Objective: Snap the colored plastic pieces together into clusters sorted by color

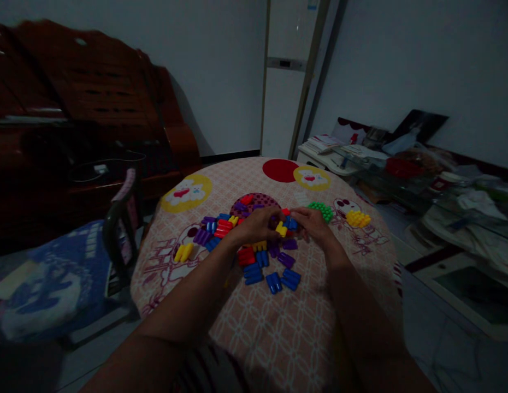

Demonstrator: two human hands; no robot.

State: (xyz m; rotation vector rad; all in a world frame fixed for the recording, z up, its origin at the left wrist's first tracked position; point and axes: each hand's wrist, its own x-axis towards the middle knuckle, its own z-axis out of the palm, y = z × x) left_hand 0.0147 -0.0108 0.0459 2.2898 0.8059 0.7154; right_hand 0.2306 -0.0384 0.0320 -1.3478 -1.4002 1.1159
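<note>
Plastic toy building blocks in red, blue, yellow and purple lie in a loose pile on the round table. My left hand reaches over the pile with curled fingers, closed on a yellow block at its fingertips. Close beside it, my right hand has its fingers bent together at a blue block. The two hands nearly meet, and whether these blocks are joined is too small to tell. In front of the hands lie a purple block and a blue block. Fingers partly hide the pile.
A green knobbly cluster and a yellow one sit at the right on the patterned tablecloth. One yellow block lies apart at left. A chair stands left; a cluttered glass-topped cabinet stands right.
</note>
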